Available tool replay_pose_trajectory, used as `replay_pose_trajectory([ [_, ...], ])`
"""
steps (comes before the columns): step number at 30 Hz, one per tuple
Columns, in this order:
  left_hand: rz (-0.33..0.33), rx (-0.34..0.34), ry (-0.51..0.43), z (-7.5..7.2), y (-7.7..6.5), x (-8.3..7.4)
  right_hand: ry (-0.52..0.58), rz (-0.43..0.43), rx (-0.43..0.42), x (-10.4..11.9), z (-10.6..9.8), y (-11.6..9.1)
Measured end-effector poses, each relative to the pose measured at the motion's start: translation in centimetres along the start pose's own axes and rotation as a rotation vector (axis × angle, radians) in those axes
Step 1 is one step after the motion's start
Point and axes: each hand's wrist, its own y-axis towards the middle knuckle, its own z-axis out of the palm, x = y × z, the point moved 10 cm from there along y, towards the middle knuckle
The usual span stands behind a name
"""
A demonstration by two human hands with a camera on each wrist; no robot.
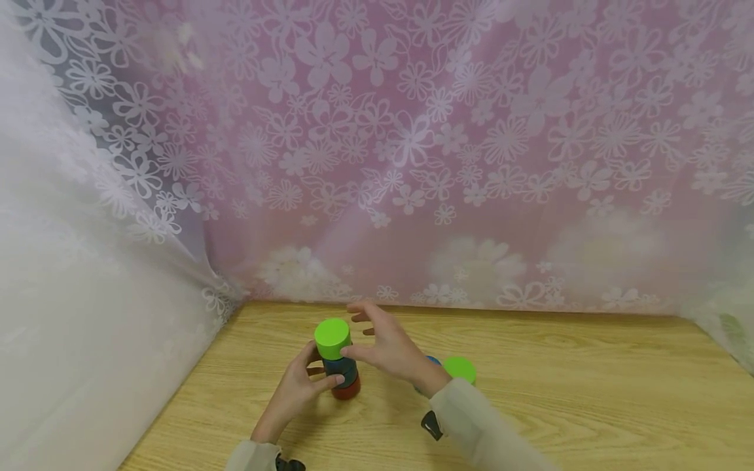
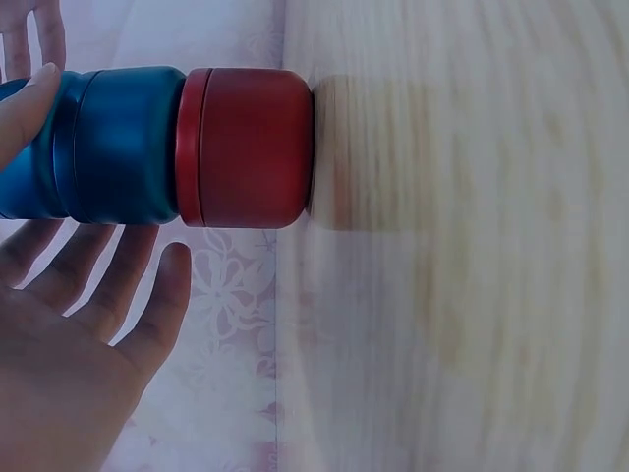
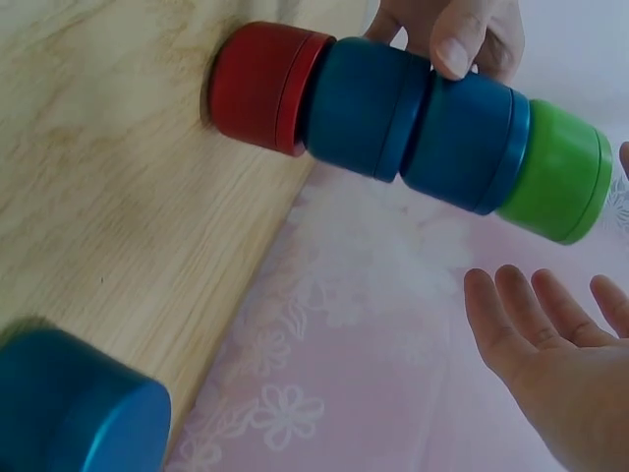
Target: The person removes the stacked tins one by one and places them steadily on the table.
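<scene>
A stack of round canisters stands on the wooden table: a red canister (image 1: 346, 390) at the bottom, two blue canisters (image 3: 362, 106) above it and a bright green canister (image 1: 332, 338) on top. My left hand (image 1: 296, 391) holds the blue part from the left, its thumb across the front and its fingers reaching behind. In the right wrist view that thumb lies on the upper blue canister (image 3: 466, 146). To the right of the green canister is my right hand (image 1: 385, 347), fingers spread and apart from it. Whether its thumb touches the green side, I cannot tell.
Another green canister (image 1: 459, 369) stands on the table (image 1: 589, 392) to the right. Beside it is a blue canister (image 3: 84, 403), partly hidden by my right forearm in the head view. A pink flowered curtain (image 1: 412, 163) hangs along the table's back edge, and white cloth (image 1: 88, 314) hangs at the left.
</scene>
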Motion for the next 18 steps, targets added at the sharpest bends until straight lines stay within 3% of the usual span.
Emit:
replay_pose_trajectory([
  [18,0.013,0.058,-0.037,0.1,-0.3,0.0,-0.024,-0.04,0.032,0.8,2.1,0.4],
])
